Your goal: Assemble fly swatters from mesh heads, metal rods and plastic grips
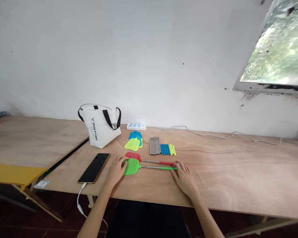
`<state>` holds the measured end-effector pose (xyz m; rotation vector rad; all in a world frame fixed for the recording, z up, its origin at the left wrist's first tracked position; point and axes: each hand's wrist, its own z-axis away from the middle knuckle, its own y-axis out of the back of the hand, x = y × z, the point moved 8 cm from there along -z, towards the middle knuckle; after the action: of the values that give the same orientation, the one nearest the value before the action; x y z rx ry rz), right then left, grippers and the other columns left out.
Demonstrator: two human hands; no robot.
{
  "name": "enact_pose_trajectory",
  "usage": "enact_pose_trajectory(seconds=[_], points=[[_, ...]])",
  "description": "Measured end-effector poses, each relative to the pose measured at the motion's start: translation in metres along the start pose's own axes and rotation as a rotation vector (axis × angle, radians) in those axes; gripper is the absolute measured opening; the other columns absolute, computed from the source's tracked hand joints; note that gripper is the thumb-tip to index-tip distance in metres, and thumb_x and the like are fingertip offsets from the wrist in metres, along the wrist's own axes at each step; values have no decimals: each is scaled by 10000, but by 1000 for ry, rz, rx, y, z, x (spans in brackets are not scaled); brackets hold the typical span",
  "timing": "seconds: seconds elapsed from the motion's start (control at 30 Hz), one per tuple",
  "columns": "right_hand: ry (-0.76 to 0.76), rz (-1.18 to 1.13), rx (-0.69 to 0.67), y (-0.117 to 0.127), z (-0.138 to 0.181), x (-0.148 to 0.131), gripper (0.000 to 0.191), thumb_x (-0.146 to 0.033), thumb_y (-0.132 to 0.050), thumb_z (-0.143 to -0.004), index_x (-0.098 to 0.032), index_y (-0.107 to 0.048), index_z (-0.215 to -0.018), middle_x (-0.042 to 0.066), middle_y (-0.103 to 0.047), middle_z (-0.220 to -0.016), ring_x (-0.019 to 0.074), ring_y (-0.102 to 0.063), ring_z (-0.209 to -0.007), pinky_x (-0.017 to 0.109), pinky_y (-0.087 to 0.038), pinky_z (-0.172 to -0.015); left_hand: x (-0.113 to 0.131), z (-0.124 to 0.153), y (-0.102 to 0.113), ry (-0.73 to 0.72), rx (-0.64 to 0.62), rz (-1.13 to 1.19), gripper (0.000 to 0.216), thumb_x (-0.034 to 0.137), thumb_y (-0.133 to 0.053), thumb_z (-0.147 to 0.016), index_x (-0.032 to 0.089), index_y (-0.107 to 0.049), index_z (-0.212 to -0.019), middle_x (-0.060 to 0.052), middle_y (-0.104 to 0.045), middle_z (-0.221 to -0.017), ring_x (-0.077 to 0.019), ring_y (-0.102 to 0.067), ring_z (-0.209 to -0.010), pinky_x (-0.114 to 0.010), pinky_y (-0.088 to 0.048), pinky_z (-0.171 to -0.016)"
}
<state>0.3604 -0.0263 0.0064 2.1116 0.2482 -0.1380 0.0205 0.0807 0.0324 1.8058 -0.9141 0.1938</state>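
Observation:
A green fly swatter (131, 167) and a red fly swatter (133, 156) lie side by side on the wooden table, heads to the left. My left hand (117, 170) rests at the left edge of the heads, its thumb over the green mesh. My right hand (185, 177) lies by the handle ends, fingers extended and touching them. Behind the swatters are a row of metal tubes (155, 146), several blue grips (165, 149) and yellow grips (172, 149). Loose swatter heads, yellow (132, 144) and blue (134, 134), overlap farther back.
A black-screened phone (93, 168) with a white charging cable (79, 205) lies left of my left hand. Behind it stands a white bag (101, 130) with black handles. A power strip (136, 126) sits by the wall, its cord running right. The table's front edge (154, 202) is close to me.

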Motion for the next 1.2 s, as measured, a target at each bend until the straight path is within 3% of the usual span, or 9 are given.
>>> enact_pose_trajectory(seconds=[0.27, 0.43, 0.7, 1.2], points=[[-3, -33, -17, 2, 0, 0, 290, -453, -355, -1044, -273, -553, -1157, 79, -626, -1315, 264, -555, -1285, 475, -410, -1089, -3, 1, -1, 22, 7, 32, 258, 302, -455, -963, 231, -684, -1059, -78, -691, -1168, -273, -627, -1131, -425, -480, -991], [-3, -64, -20, 1, 1, 3, 307, -481, -351, -1043, -275, -539, -1172, 85, -605, -1341, 271, -551, -1285, 486, -403, -1096, 7, -1, -9, 44, 26, 30, 219, 281, -485, -948, 230, -698, -959, -79, -707, -1072, -278, -652, -1056, -413, -504, -938], [-20, -93, -31, -1, 1, 9, 296, -491, -379, -1029, -275, -532, -1160, 77, -607, -1316, 263, -577, -1232, 477, -432, -1066, 20, 0, -15, -27, -45, 154, 209, 303, -509, -955, 246, -702, -1012, -65, -678, -1175, -261, -632, -1136, -409, -497, -1004], [-5, -39, -34, -2, 1, 8, 303, -476, -380, -1029, -278, -557, -1174, 81, -624, -1283, 264, -584, -1232, 468, -435, -1066, 24, -1, -17, -35, -69, 75, 244, 275, -467, -977, 230, -684, -1079, -83, -664, -1179, -274, -606, -1141, -442, -479, -996]])
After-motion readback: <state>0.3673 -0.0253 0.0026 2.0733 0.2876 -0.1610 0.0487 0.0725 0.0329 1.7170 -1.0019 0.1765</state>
